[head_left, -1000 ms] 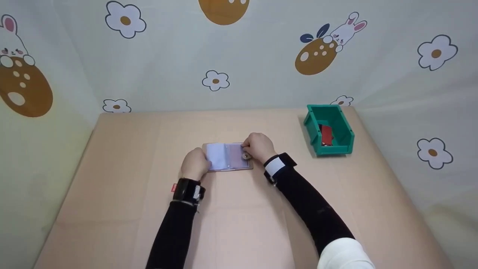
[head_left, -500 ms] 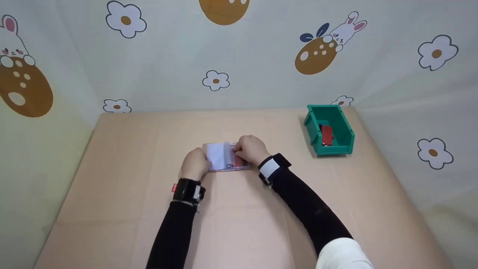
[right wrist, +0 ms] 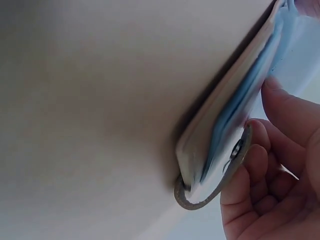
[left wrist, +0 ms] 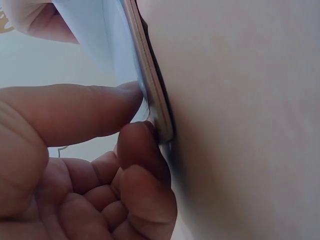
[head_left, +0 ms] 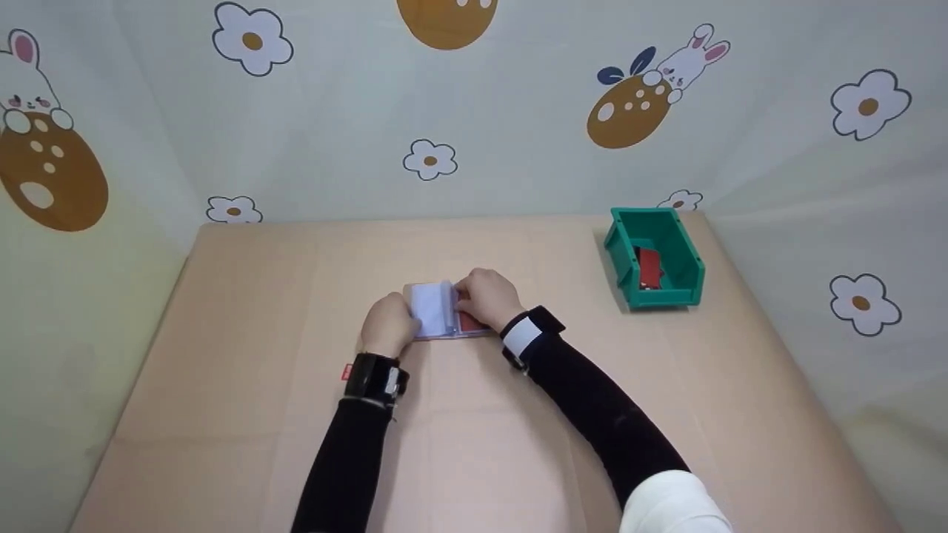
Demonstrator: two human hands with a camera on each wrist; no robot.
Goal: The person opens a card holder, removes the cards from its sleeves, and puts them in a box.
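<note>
A card holder [head_left: 429, 309] with soft clear sleeves lies spread open on the table. My left hand [head_left: 389, 326] pinches its left edge between thumb and fingers, as the left wrist view shows up close. At the middle of the holder a translucent sleeve [head_left: 449, 305] stands up, with the fingertips of my right hand [head_left: 489, 297] pinching at it. Under that hand a red card or page [head_left: 471, 323] shows on the right side. In the right wrist view, a strap with a metal snap [right wrist: 191, 205] curves from the cover's edge against my curled fingers.
A green plastic bin [head_left: 664, 297] stands at the back right of the table, with a flat red item [head_left: 649, 268] and something dark inside. Behind the table hangs a pale curtain [head_left: 333, 111] printed with flowers and rabbits.
My right hand has moved left across the holder, turning the clear sleeve up toward the middle and uncovering red on the right side. The left hand keeps its place.
</note>
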